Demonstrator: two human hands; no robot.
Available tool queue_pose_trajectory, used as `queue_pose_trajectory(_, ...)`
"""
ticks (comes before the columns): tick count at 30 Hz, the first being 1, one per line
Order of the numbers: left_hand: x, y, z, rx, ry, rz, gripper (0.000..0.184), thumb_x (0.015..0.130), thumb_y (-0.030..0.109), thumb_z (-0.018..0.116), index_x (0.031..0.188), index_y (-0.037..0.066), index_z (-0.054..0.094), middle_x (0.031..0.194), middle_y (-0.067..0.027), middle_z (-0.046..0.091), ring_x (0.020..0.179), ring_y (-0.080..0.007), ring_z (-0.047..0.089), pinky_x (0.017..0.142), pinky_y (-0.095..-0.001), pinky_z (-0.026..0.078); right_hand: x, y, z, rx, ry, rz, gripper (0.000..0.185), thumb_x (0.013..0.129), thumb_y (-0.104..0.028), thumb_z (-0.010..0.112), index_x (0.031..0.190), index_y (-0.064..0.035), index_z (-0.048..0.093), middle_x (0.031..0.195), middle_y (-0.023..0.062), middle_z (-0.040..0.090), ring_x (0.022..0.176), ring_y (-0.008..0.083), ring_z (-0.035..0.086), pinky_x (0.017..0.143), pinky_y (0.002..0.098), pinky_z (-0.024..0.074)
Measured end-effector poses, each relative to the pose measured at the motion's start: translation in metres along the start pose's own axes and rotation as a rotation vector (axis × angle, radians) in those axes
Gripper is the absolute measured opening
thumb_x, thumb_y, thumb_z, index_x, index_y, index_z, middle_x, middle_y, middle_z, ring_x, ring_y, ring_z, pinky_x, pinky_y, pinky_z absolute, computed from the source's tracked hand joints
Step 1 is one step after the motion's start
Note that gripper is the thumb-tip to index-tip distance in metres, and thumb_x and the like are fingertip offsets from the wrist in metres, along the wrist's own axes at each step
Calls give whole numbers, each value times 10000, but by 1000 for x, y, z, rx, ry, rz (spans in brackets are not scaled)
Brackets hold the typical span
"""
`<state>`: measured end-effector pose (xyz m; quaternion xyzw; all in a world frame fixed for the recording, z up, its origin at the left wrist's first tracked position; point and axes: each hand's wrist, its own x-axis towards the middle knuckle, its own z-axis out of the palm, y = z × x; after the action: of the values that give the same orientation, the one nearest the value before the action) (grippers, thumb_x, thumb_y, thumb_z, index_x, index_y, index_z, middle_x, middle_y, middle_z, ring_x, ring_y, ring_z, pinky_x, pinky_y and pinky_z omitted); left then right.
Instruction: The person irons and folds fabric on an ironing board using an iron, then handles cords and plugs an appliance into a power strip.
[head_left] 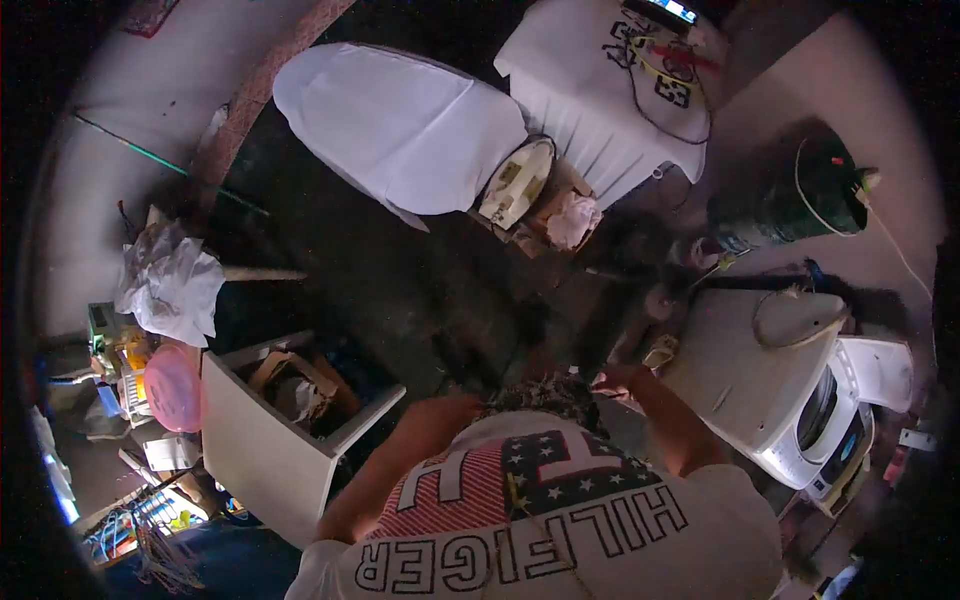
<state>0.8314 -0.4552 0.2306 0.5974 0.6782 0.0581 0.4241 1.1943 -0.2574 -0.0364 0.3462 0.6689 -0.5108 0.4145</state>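
My left hand point(466, 405) is low in the centre, at the left edge of a dark patterned bundle point(545, 395) just beyond the shirt I wear. Its fingers are lost in shadow. To the right of the bundle is my right hand point(622, 380), its fingers curled around something small and pale that I cannot make out. The lettered white shirt point(570, 530) fills the bottom of the view between my bent forearms.
A white ironing board point(400, 125) and an iron point(518, 182) are ahead, beside a covered white table point(570, 90). An open white cabinet point(265, 440) stands left; a white washing machine point(750, 370) stands right. Beyond it is a dark green barrel point(785, 190).
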Motion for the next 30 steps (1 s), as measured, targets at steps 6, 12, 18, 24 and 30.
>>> queue_pose_trajectory(6,-56,-13,-6,-63,160,102,183,836,233,570,919,70,576,798,-142,621,731,-321,612,605,-414,483,17,-89,13,-554,192,-180,335,702,-357,670,793,-39,618,928,145,624,860,324,590,731,413,474)
queue_pose_trajectory(12,-91,-29,3,-30,321,127,152,796,181,624,864,52,577,725,-141,612,656,-321,605,535,-393,478,-13,-147,25,-665,842,-271,261,653,-179,622,904,-106,605,1031,134,567,1087,341,452,896,454,387)
queue_pose_trajectory(18,-121,-47,3,-52,434,166,132,780,149,632,863,49,610,725,-124,614,644,-295,604,548,-387,474,16,-137,15,-145,839,-165,266,695,-199,590,942,-99,597,1005,134,569,1005,313,478,868,434,389)
queue_pose_trajectory(24,-157,-41,-29,-89,438,-6,141,724,113,666,844,44,639,773,-109,635,680,-269,614,581,-364,485,114,-124,9,188,582,-376,260,757,-257,562,945,-81,597,949,129,589,884,274,533,805,402,414)
queue_pose_trajectory(30,-187,-35,-31,-42,500,70,120,678,79,689,785,47,647,729,-97,628,633,-263,602,552,-354,474,192,-205,-1,763,518,-679,242,742,-242,582,880,-47,618,928,156,612,883,287,566,866,400,419)
